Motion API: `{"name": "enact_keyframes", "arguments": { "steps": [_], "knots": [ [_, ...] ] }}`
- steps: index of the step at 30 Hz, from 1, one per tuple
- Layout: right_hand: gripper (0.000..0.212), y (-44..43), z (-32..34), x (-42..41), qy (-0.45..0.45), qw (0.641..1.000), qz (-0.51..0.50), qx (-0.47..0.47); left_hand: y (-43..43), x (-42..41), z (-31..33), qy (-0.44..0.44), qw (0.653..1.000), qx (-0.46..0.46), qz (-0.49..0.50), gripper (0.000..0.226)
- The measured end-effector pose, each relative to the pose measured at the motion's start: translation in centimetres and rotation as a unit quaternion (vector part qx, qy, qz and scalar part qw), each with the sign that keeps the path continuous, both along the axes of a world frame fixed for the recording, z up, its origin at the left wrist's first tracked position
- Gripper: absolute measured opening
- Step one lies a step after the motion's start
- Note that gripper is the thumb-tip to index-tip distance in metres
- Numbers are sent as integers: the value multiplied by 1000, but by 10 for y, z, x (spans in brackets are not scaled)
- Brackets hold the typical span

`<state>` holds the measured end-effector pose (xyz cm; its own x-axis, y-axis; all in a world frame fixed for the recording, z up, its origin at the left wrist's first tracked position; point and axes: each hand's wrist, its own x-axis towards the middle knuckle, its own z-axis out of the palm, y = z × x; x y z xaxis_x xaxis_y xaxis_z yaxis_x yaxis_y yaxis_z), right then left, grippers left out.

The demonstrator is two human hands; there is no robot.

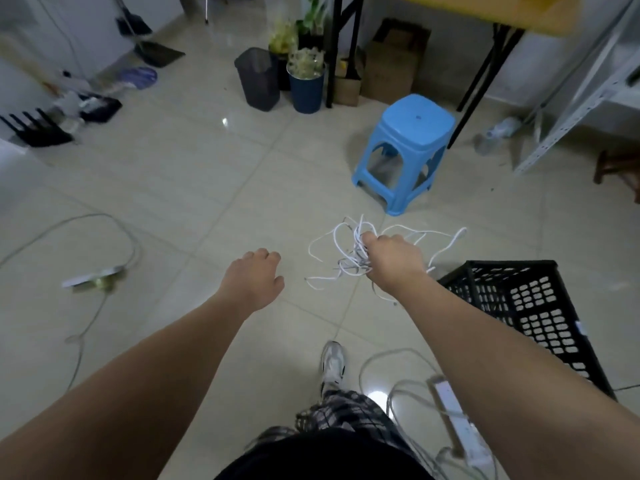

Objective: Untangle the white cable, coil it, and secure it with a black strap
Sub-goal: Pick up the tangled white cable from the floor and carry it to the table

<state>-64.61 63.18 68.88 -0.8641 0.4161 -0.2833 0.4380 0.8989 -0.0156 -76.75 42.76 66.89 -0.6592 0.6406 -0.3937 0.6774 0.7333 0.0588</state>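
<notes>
A tangled bundle of white cable (pixel 346 251) hangs in the air above the tiled floor, with loops and loose ends sticking out to both sides. My right hand (pixel 393 263) is shut on the middle of the tangle, arm stretched forward. My left hand (pixel 254 278) hovers to the left of the cable, fingers curled loosely, holding nothing and a little apart from the loops. No black strap is visible.
A black plastic crate (pixel 530 306) stands at the right, beside my right arm. A blue stool (pixel 405 150) stands ahead. White power strips with cords lie on the floor at the left (pixel 93 275) and lower right (pixel 457 420). Bins and plant pots (pixel 304 84) stand farther back.
</notes>
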Motion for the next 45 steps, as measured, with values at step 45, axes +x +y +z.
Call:
{"name": "enact_keyframes", "arguments": {
  "steps": [45],
  "knots": [
    [47,473,14,-572,24,990,-138,-35,529,-621,25,-14,995,29,-97,47]
  ]
}}
